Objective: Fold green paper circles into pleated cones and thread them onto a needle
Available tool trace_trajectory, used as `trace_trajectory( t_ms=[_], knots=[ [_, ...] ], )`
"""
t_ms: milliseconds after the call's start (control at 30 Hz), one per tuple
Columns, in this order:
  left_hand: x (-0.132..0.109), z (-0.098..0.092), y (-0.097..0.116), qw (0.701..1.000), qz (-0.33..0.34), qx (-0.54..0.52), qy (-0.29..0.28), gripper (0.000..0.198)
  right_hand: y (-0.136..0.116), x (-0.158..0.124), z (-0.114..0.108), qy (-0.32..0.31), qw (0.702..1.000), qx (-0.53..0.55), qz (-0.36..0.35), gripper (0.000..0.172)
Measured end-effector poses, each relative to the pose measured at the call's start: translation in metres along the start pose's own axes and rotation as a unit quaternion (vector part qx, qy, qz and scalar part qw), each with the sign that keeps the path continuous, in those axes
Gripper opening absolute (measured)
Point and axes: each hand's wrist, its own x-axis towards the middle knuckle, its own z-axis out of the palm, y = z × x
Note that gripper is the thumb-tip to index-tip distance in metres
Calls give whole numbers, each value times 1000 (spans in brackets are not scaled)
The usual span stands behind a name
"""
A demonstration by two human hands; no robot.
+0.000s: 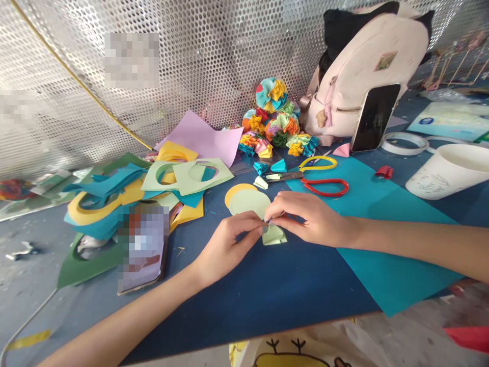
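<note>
Script (pixel 433 184) on the white cup (pixel 453 165) is illegible to me. My left hand (pixel 229 242) and right hand (pixel 313 216) meet, fingers (pixel 283 200) pinched closed on folded pale-green paper (pixel 274 235).

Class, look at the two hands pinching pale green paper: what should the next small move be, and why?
Probably squeeze the pinched end tighter with the right hand while the left hand steadies it. Both hands meet at one end of the pale green paper, which spreads out below them; the small blue folded piece near the scissors looks narrower at one end.
</note>
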Motion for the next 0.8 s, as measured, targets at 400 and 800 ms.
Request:
trace_trajectory(
  t_ms=[400, 800],
  knots=[
    [1, 7, 6, 989, -83, -88, 87, 8, -3, -2, 5, 4, 999, 38, 23, 10],
    [-2, 5, 12, 993, -58, -20, 106, 15, -7, 0, 2, 27, 979, 172, 103, 6]
  ],
)
